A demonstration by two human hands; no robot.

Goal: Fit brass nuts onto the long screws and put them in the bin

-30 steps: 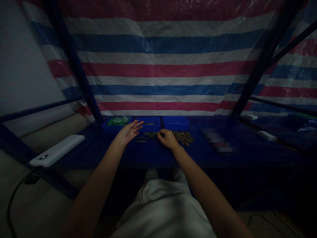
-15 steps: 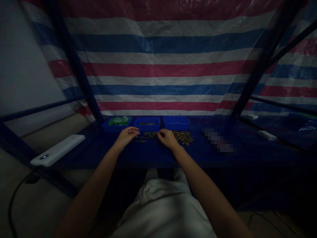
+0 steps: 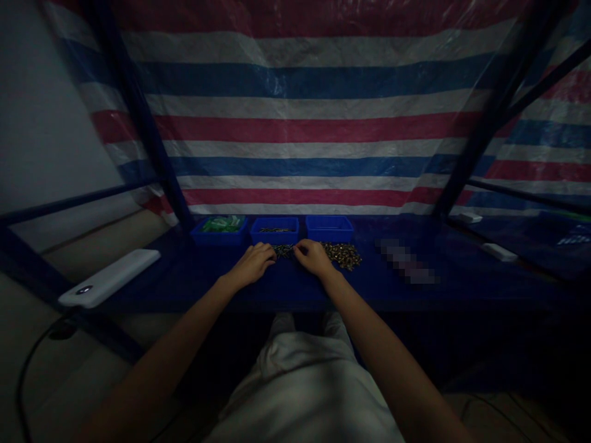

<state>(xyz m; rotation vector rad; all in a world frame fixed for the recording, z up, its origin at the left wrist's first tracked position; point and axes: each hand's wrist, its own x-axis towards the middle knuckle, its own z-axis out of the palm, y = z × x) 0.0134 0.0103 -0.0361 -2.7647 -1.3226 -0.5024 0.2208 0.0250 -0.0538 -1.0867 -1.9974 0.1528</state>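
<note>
A small pile of thin dark metal pins or screws (image 3: 283,250) lies on the blue table between my hands. My left hand (image 3: 253,263) is palm down at the pile's left side, fingers bent and close together, their tips hidden among the pins. At the right end of the pile, my right hand (image 3: 314,256) has thumb and forefinger pinched together; anything between them is too small to make out. Just right of that hand spreads a heap of short brass-coloured metal pieces (image 3: 342,255).
Behind the piles stand three blue trays: one with green packets (image 3: 223,224), a middle tray (image 3: 276,237) with thin metal pieces, and a right tray (image 3: 329,235). A white power bank (image 3: 111,278) with a cable lies left. Blue posts frame the table (image 3: 295,292); striped sheeting (image 3: 286,129) hangs behind.
My left hand has moved right and slightly toward me, from beside the loose pins onto the pile's left side, now covering them. My right hand has stayed nearly still, pinched.
</note>
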